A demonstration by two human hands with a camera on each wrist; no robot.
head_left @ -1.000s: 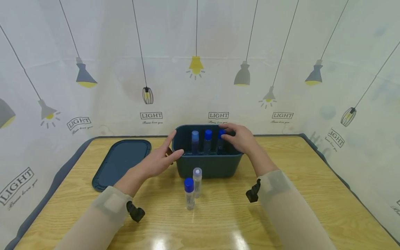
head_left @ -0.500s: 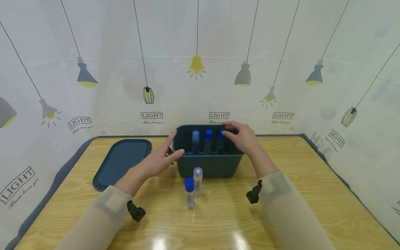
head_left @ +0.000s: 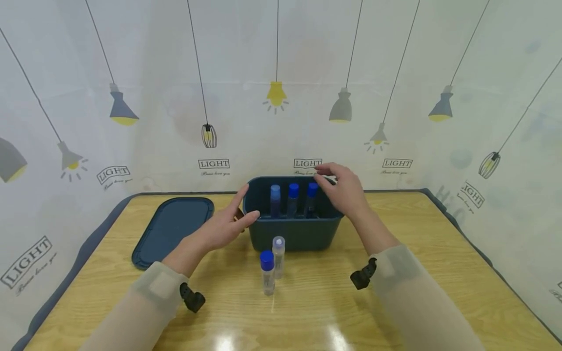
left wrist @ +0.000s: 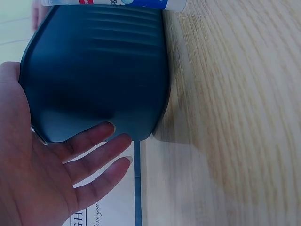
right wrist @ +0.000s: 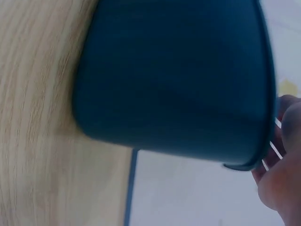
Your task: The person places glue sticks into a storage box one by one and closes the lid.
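A dark teal bin (head_left: 293,236) stands at the back middle of the table. Inside it are three small clear tube bottles with blue caps, a left one (head_left: 275,201), a middle one (head_left: 292,201) and a right one (head_left: 311,200). My left hand (head_left: 221,226) rests at the bin's left end, thumb and forefinger spread along the rim; in the left wrist view its other fingers are extended and loose. My right hand (head_left: 346,191) hovers over the bin's right back corner, fingers slightly bent, nothing between them.
In front of the bin stand a blue-capped bottle (head_left: 268,274) and a bottle with a clear cap (head_left: 278,257). A flat dark blue lid (head_left: 173,229) lies on the table (head_left: 430,273) at left. A lamp-printed curtain (head_left: 246,97) closes off the back.
My right hand has let go of the right bottle's cap and moved up and slightly right. The bottle stays standing in the bin; my left hand has stayed put.
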